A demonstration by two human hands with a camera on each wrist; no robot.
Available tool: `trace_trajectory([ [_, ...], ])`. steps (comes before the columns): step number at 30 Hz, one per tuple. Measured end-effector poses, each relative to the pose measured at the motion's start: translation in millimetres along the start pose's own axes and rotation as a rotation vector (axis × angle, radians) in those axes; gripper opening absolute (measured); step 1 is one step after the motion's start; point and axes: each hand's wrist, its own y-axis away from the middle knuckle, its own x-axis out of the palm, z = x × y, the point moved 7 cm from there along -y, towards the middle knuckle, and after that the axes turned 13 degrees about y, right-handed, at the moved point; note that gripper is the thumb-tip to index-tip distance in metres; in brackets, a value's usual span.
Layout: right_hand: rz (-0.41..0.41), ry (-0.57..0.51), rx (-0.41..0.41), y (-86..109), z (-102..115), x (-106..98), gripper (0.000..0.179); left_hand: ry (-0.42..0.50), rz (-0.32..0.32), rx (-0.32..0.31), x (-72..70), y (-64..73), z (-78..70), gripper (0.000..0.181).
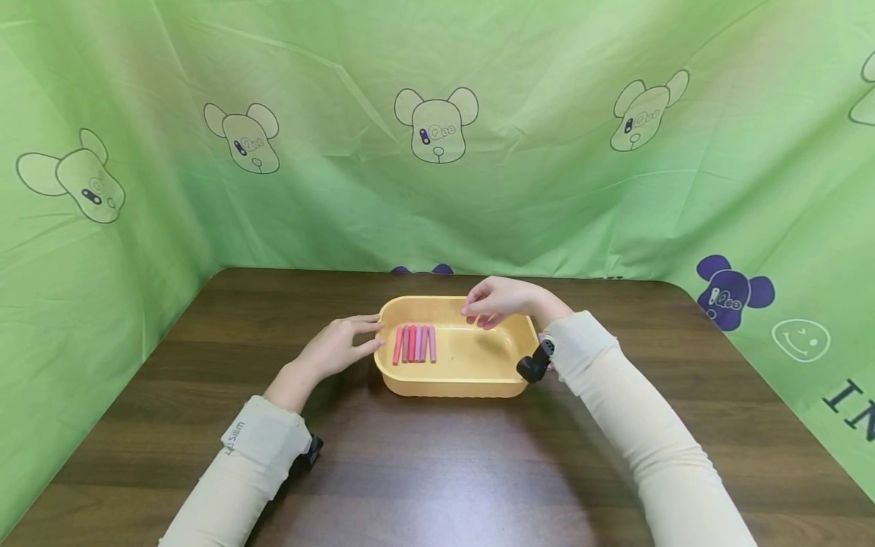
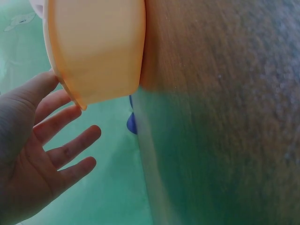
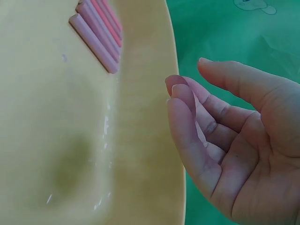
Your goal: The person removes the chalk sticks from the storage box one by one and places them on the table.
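A yellow plastic tub (image 1: 454, 389) stands on the table. Inside its left part, several pink, red and purple chalk-like sticks (image 1: 414, 344) lie side by side in a row. At the tub's left end is my left hand (image 1: 339, 346), fingers spread and fingertips right at the rim; the left wrist view shows the same hand (image 2: 42, 136) with nothing in its palm. My right hand (image 1: 502, 298) hovers over the far right part of the tub. In the right wrist view this hand (image 3: 229, 136) has loosely bent fingers, the thumb apart from them, and holds nothing.
Beyond the tub's right end, small pinkish things (image 1: 551, 367) show partly, mostly hidden behind the right wrist and its black camera (image 1: 535, 362). The brown wooden table (image 1: 424, 471) ends at a green printed cloth (image 1: 437, 220) hanging behind and at the sides.
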Motion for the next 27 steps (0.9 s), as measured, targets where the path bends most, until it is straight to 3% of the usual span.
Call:
trace_trajectory([
  [27, 0.066, -0.004, -0.023, -31.0, 2.9, 16.4, 0.032, 0.005, 0.008, -0.011, 0.1, -0.6, 0.5, 0.041],
])
